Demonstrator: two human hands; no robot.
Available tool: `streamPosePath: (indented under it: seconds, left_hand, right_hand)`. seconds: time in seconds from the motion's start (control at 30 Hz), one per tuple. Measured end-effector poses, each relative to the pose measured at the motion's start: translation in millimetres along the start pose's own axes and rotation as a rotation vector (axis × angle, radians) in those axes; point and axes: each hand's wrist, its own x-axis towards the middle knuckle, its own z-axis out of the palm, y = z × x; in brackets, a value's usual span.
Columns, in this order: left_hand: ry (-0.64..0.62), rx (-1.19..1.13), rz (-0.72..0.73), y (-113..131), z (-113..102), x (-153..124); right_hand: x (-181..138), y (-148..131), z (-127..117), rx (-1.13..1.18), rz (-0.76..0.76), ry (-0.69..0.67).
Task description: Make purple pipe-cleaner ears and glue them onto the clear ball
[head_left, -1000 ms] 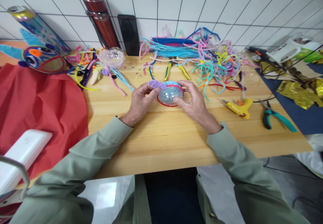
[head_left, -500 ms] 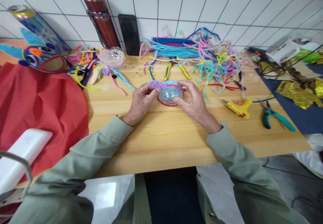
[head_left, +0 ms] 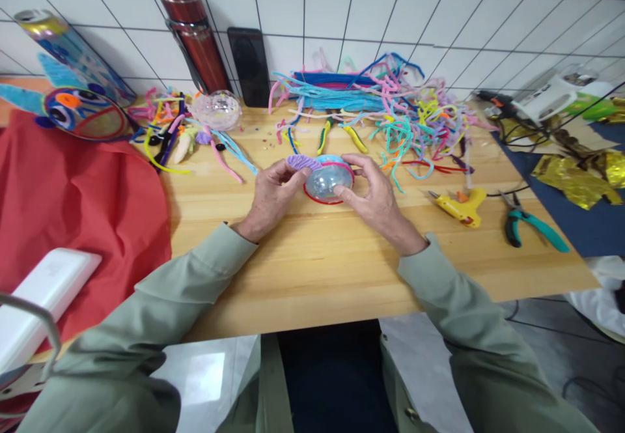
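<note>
Between my hands is a clear plastic dome with a red pipe-cleaner rim and a light blue part behind it. My right hand grips the dome from the right, thumb on its front and fingers at the far edge. In my left hand, a purple ribbed oval piece is pinched between thumb and fingers. That piece lies against the dome's upper left edge; whether it is fixed there I cannot tell.
Behind my hands lie yellow-handled pliers and a heap of pipe cleaners. At right are a yellow glue gun and teal pliers. Red cloth, a thermos and a blue pipe-cleaner figure stand left.
Almost nothing differs. The whole view has shifted very slightly, and both hands keep the same hold on the dome and the purple piece.
</note>
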Motion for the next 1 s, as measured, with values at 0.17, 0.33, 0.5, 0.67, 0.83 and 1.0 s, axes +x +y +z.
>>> streamPosePath:
  seconds: [0.17, 0.33, 0.5, 0.67, 0.83, 1.0]
  left_hand:
    - [0.016, 0.044, 0.005, 1.7, 0.5, -0.5]
    - [0.021, 0.04, 0.006, 2.2, 1.0, -0.1]
    - [0.008, 0.045, -0.01, 4.5, 0.3, -0.4]
    - [0.013, 0.063, -0.014, 6.4, 0.7, -0.9]
    - [0.031, 0.056, 0.0, 3.8, 1.3, -1.2]
    - [0.019, 0.066, 0.002, 1.3, 0.0, -1.7]
  right_hand:
    - [1.1, 0.7, 0.1, 0.01, 0.007, -0.008]
    - [1.1, 1.2, -0.1, 0.009, -0.004, -0.013]
    - [1.2, 0.1, -1.1, 0.007, -0.001, -0.018]
    - [1.0, -0.3, -0.5, 0.01, 0.005, -0.013]
    - [0.4, -0.3, -1.0, 0.002, 0.007, -0.014]
    - [0.2, -0.1, -1.6, -0.005, 0.017, -0.016]
